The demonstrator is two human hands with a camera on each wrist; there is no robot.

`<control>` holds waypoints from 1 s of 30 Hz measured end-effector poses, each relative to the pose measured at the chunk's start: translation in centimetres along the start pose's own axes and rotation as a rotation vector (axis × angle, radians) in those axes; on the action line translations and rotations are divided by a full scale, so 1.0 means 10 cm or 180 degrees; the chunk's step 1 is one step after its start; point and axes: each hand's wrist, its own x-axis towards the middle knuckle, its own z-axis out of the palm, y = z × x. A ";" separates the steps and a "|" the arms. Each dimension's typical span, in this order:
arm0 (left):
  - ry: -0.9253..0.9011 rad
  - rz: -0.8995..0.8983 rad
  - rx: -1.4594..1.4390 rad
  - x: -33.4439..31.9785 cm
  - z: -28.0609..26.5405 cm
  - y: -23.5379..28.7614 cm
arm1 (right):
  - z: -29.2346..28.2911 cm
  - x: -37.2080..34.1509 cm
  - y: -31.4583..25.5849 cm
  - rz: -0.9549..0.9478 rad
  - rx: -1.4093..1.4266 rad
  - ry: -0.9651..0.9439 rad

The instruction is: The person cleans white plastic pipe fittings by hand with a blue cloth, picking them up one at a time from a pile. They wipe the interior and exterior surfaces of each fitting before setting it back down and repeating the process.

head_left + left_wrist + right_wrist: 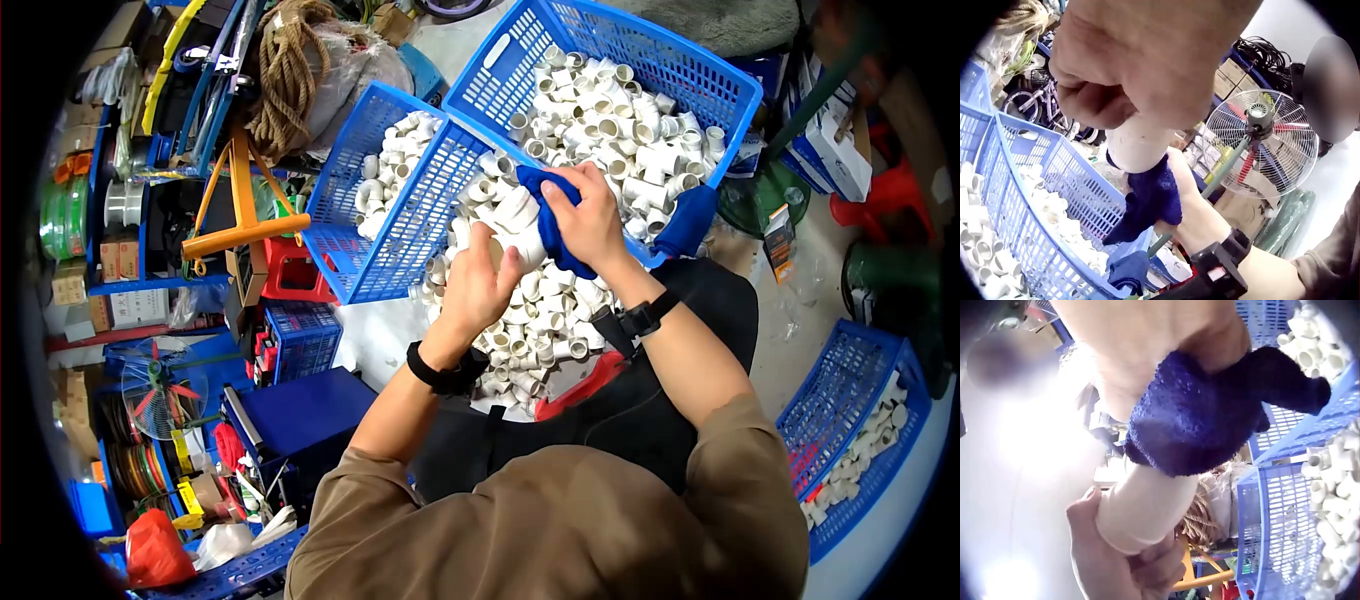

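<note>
My left hand (475, 290) grips a white plastic pipe fitting (1147, 506) by one end, fingers and thumb curled round it. On its other end, my right hand (590, 220) holds a blue cloth (1191, 425) bunched against the white surface. Part of the fitting is hidden under the cloth and the fingers. Below both hands spreads a heap of similar white fittings (540, 325), in front of my lap. Many more fill the large blue basket (650, 50) just beyond the right hand.
A second blue cloth (688, 222) hangs over the large basket's near rim. Left of it stands a tilted blue basket (425, 205) with fittings, and another basket (838, 400) is at the right. A yellow metal frame (243, 190), crowded shelves and a fan (160, 390) line the left side.
</note>
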 end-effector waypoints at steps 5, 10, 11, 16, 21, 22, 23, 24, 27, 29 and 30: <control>0.0185 -0.0365 -0.0141 0.01 0.07 0.00 | -0.04 -0.26 -0.41 -0.1138 -0.0309 -0.0395; 0.0067 -0.0137 -0.0151 -0.05 -0.03 0.23 | -0.13 -0.20 -0.44 -0.0588 -0.0077 0.0033; 0.0083 -0.0172 -0.0106 -0.04 -0.01 0.27 | -0.14 -0.17 -0.40 -0.0587 0.0084 0.0130; 0.0044 0.0010 -0.0170 -0.13 0.08 0.24 | -0.22 -0.03 -0.16 0.0327 0.0311 0.0194; 0.0372 0.0108 -0.1630 -0.21 0.32 0.08 | -0.19 -0.06 0.19 0.0800 0.2521 -0.0812; 0.0341 -0.0048 -0.2010 -0.16 0.34 0.23 | -0.04 -0.21 0.34 0.0934 0.2779 -0.0718; 0.0731 -0.0251 -0.2613 -0.09 0.44 0.47 | 0.06 -0.35 0.37 0.0285 0.1883 -0.0366; 0.0795 -0.0277 -0.2731 -0.07 0.46 0.43 | 0.10 -0.43 0.29 0.0361 0.1980 -0.0263; 0.1292 -0.0044 -0.2716 0.09 0.64 0.37 | -0.02 -0.41 -0.09 0.1016 0.2654 -0.0210; 0.1430 -0.0491 -0.2599 0.12 0.65 0.53 | -0.12 -0.53 -0.19 0.0963 0.1799 -0.0028; 0.1429 -0.0417 -0.1377 0.18 0.60 0.51 | -0.16 -0.54 -0.31 0.0164 0.0936 0.0301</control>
